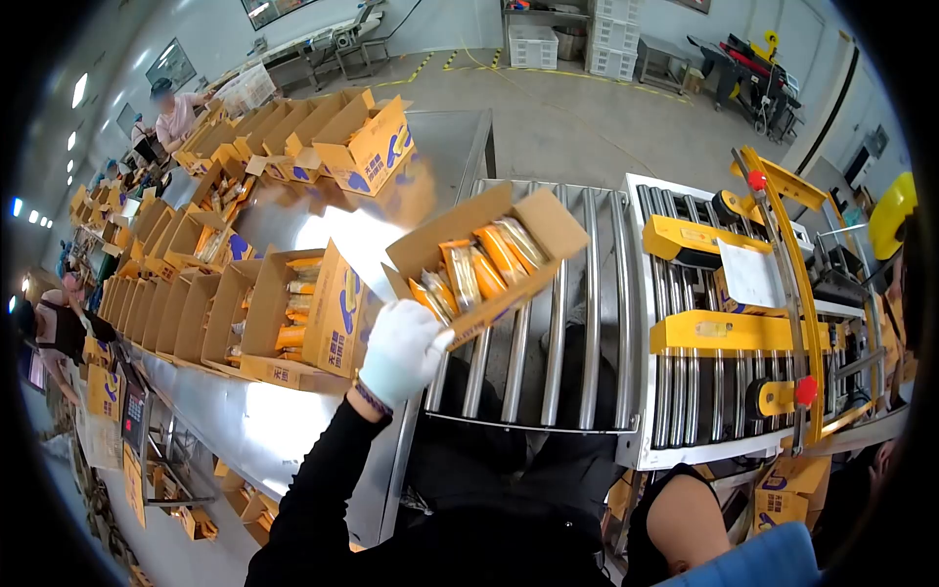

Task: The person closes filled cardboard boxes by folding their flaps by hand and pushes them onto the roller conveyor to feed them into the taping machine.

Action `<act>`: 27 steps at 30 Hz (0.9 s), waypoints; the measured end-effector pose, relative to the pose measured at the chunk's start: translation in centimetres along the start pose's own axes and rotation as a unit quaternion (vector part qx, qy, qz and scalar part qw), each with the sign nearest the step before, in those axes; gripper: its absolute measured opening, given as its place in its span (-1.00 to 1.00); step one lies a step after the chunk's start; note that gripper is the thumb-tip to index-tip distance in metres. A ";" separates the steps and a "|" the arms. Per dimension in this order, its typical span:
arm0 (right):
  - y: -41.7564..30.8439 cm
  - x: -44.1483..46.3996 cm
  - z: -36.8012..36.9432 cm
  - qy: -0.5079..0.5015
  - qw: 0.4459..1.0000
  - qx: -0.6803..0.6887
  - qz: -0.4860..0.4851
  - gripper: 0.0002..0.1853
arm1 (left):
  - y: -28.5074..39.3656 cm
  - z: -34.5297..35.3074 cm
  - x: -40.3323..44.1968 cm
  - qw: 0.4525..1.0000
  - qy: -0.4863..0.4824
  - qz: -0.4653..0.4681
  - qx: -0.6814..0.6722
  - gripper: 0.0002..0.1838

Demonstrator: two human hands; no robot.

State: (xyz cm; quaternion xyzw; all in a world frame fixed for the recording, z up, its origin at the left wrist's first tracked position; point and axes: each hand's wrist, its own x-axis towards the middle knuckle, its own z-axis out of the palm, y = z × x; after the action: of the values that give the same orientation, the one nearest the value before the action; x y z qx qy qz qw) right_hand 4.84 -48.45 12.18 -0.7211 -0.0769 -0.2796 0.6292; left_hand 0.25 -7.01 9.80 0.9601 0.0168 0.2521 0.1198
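My left hand, in a white glove, grips the near left corner of an open cardboard carton. The carton is tilted above the roller conveyor, its flaps up. Inside lie several packets in orange and clear wrapping. My right hand does not show. Left of my glove, on the metal table, stands another open carton with blue print, filled with similar packets.
Rows of open cartons line the metal table. A yellow-framed machine with rollers stands right, a carton under a white sheet inside it. Other people work at far left. Someone's bare skin and blue clothing appear at bottom right.
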 end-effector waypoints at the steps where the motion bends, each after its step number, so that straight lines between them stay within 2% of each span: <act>1: -0.1 -0.3 -0.6 0.011 1.000 0.003 0.002 -0.69 | 0.6 -0.1 -0.7 1.000 -0.018 0.007 -0.006 -0.87; 3: -0.5 -0.4 -1.5 0.028 1.000 0.006 0.011 -0.69 | 1.7 -0.8 -1.5 0.998 -0.059 0.005 -0.024 -0.88; 5: 0.0 -0.9 -1.0 0.037 0.999 0.013 0.020 -0.68 | 1.8 -0.9 -1.6 0.995 -0.041 0.050 -0.071 -0.88; 7: 0.8 -1.4 -0.4 0.043 0.999 0.025 0.019 -0.67 | 1.2 -0.5 -2.1 0.991 -0.059 0.054 -0.104 -0.84; 11: 0.9 -0.4 -1.9 0.074 0.997 0.031 0.012 -0.66 | -0.1 0.4 -2.3 0.988 -0.029 0.064 -0.138 -0.81; 18: -1.6 1.7 -5.5 0.143 0.989 0.009 -0.040 -0.64 | -0.5 -0.5 -2.4 0.996 0.005 0.001 -0.086 -0.77; 21: -2.3 2.1 -4.7 0.169 0.983 0.011 -0.063 -0.63 | -0.2 -0.7 -2.6 0.996 0.042 -0.027 -0.067 -0.75; 22: -2.0 2.2 -3.6 0.175 0.982 0.019 -0.070 -0.63 | -0.8 -0.3 -2.9 0.993 0.048 -0.032 -0.106 -0.76; 25: -0.4 2.9 1.9 0.153 0.984 0.023 -0.087 -0.62 | -2.0 0.9 -3.9 0.957 0.060 -0.079 -0.272 -0.85; 26: 0.7 3.0 4.4 0.112 0.991 0.011 -0.077 -0.61 | -2.6 0.8 -3.9 0.957 0.065 -0.064 -0.277 -0.83; 27: 1.6 3.5 7.2 0.028 0.998 0.002 -0.053 -0.61 | -3.2 0.4 -3.8 0.956 0.069 -0.051 -0.280 -0.80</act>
State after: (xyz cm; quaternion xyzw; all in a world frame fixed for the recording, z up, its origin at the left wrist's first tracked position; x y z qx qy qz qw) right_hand 10.67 -42.76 12.19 -0.7068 -0.0979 -0.3325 0.6167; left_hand -2.75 -4.38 6.91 0.8660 0.0028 0.3063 0.3953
